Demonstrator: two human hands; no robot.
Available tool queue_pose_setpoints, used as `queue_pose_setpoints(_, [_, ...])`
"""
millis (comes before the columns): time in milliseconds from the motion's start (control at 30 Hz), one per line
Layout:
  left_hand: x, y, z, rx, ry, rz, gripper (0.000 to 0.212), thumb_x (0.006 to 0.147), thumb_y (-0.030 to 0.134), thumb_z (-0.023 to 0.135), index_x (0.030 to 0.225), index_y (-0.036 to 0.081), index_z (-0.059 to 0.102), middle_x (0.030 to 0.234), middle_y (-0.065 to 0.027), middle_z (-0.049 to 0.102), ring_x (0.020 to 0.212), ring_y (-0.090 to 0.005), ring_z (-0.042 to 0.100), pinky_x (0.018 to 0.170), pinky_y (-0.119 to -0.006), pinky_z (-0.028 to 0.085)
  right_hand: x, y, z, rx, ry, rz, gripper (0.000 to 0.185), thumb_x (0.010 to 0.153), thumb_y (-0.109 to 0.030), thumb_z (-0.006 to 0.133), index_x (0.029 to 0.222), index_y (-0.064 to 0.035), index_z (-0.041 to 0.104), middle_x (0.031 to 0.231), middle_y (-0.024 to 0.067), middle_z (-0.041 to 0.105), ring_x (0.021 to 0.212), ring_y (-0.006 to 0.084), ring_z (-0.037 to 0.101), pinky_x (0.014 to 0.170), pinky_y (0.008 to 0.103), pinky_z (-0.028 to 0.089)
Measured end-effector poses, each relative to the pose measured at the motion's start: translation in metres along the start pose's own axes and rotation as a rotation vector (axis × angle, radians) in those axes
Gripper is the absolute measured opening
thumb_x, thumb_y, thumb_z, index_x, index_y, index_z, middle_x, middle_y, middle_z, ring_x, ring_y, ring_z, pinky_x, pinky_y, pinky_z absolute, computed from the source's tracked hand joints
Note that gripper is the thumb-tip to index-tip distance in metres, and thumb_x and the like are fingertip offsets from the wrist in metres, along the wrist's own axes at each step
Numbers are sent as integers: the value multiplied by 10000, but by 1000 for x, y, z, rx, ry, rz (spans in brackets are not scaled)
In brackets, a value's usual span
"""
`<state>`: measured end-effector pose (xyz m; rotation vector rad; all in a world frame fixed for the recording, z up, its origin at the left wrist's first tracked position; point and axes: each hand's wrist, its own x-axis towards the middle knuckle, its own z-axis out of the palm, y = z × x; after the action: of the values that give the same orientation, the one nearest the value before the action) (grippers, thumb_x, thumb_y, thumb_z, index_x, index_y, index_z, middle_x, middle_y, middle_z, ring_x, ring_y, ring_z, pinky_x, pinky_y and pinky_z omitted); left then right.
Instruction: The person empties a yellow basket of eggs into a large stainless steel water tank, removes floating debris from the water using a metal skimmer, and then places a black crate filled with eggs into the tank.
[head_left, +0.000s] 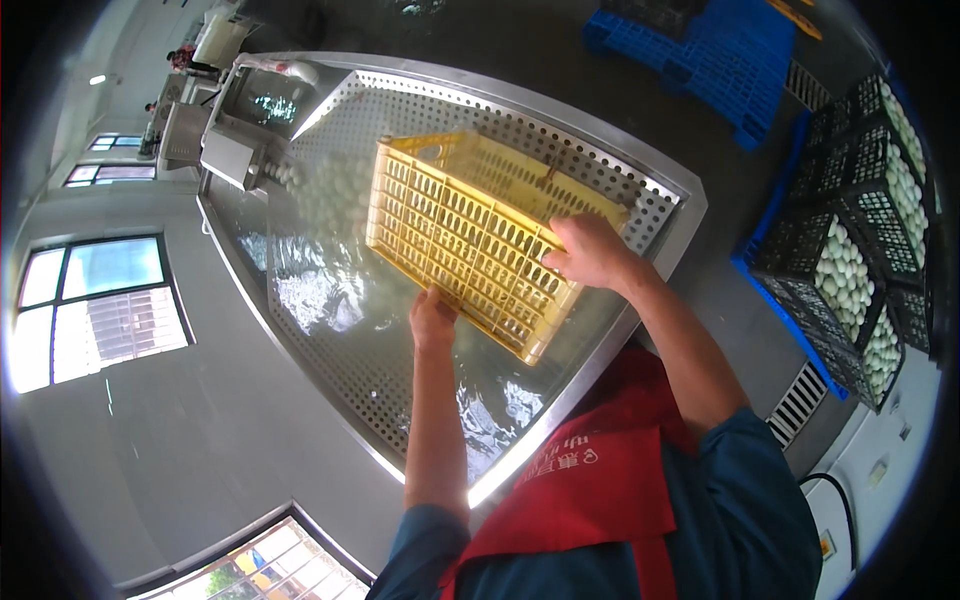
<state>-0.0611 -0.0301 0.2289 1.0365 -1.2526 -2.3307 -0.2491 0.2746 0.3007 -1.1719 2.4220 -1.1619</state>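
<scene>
A yellow plastic crate (465, 247) with slotted walls is tilted on its side over a water-filled stainless steel tank (622, 142), its far part seemingly in the water. My left hand (433, 319) grips the crate's lower edge. Higher up, my right hand (589, 251) holds the rim at the crate's near right end. Pale eggs (337, 187) lie blurred under the water beyond the crate's left side. Perforated metal panels line the tank. The crate's inside is mostly hidden by its near wall.
Black plastic crates (802, 247) full of pale eggs stand stacked on a blue pallet at the right. Another blue pallet (712, 67) lies at the upper right. A metal box (229, 156) and a pipe (296, 70) are at the tank's far end. People are in the far background.
</scene>
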Motion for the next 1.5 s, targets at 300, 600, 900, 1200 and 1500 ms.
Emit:
queue_pose_setpoints(300, [-2, -15, 7, -20, -27, -6, 257, 1067, 209, 463, 1240, 44, 557, 1190, -105, 689, 1035, -259, 688, 862, -398, 564, -8, -34, -33, -158, -28, -36, 234, 827, -187, 752, 882, 2, 626, 729, 174, 680, 677, 320, 693, 672, 437, 566])
queue_pose_setpoints(600, [-58, -17, 8, -214, -160, 20, 323, 1031, 189, 489, 1321, 55, 533, 1259, -88, 647, 1133, -247, 625, 954, -412, 519, -31, -91, -63, -295, -191, -71, 334, 859, -189, 680, 1074, 64, 642, 641, 103, 665, 560, 270, 683, 571, 418, 565])
queue_pose_setpoints(900, [-146, -24, -21, -447, -13, 4, 334, 1045, 220, 502, 1340, 69, 546, 1219, -77, 641, 1116, -249, 599, 978, -426, 503, -74, -147, -76, -244, -115, -342, 186, 787, -63, 616, 938, 46, 610, 561, 117, 608, 544, 304, 675, 504, 436, 529])
queue_pose_setpoints(1200, [-179, -11, 30, -459, -76, 231, 392, 995, 121, 571, 1370, 14, 525, 1256, -122, 658, 1134, -231, 642, 973, -353, 533, -71, -150, -137, -273, -92, -448, 193, 723, -93, 707, 852, 4, 599, 614, 130, 635, 615, 307, 702, 569, 442, 555])
queue_pose_setpoints(1500, [-147, -33, 285, -295, -260, 337, 362, 913, -24, 599, 1274, 1, 586, 1217, -115, 671, 1077, -235, 653, 944, -382, 533, -92, 3, -342, -287, 44, -398, 195, 874, -162, 630, 1006, -20, 609, 657, 151, 654, 650, 334, 699, 607, 457, 566])
